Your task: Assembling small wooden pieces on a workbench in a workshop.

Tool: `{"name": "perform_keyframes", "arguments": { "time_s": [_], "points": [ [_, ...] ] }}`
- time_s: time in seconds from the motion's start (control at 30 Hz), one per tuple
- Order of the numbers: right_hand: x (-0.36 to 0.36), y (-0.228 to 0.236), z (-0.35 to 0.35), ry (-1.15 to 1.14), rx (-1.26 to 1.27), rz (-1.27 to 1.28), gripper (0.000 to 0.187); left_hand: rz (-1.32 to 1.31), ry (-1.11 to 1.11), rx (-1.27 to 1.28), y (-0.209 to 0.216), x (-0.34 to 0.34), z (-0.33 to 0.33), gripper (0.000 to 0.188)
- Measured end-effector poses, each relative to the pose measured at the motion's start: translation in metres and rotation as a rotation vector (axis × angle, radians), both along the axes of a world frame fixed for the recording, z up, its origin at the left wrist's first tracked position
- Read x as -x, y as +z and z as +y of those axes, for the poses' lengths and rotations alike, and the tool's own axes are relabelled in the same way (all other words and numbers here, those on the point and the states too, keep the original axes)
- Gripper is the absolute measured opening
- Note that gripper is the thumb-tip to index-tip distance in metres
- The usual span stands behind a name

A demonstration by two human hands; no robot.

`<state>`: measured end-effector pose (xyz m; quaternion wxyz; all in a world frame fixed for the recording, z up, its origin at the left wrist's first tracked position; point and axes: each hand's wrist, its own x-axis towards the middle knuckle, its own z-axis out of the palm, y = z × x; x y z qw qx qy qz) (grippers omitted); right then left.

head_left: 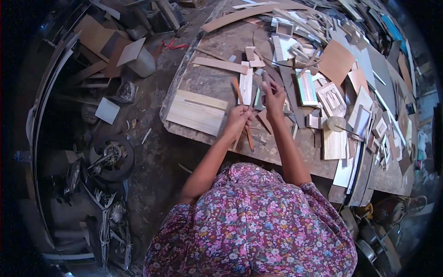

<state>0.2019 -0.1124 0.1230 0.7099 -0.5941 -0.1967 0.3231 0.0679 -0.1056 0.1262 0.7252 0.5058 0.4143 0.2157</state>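
Note:
My left hand [238, 119] is closed just over the table's near edge. A narrow orange-brown strip [249, 139] comes out above and below its fingers. To the right and a little farther away, my right hand [275, 98] is raised with bent fingers pinched together. Something small and greyish shows at its fingertips, too unclear to name. Beyond the hands lies a pale wood piece [246, 85], with a small wooden block [250, 53] at its far end. A flat light-wood panel [196, 113] rests left of my left hand.
The worn worktable [207, 46] carries small wooden frames [332, 99], a brown square board [337, 62], a rounded pale container [335, 123] and heaped offcuts on the right. A long curved strip [244, 15] lies at the far edge. A wheel [112, 158] and metal parts occupy the left floor.

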Motion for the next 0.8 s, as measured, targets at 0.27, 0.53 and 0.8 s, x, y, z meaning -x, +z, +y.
{"name": "perform_keyframes", "arguments": {
  "time_s": [0.27,0.53,0.8],
  "points": [
    [0.066,0.006,-0.032,0.259,-0.025,-1.137,0.041,0.011,0.129,0.014,0.005,0.043,0.013,0.016],
    [0.049,0.008,0.009,0.051,0.134,-1.305,0.038,-0.038,0.067,-0.042,0.015,0.065,0.022,0.016],
    [0.094,-0.017,-0.018,0.17,0.044,-1.312,0.043,0.012,0.098,-0.076,-0.003,0.075,0.033,0.015]
  ]
}}
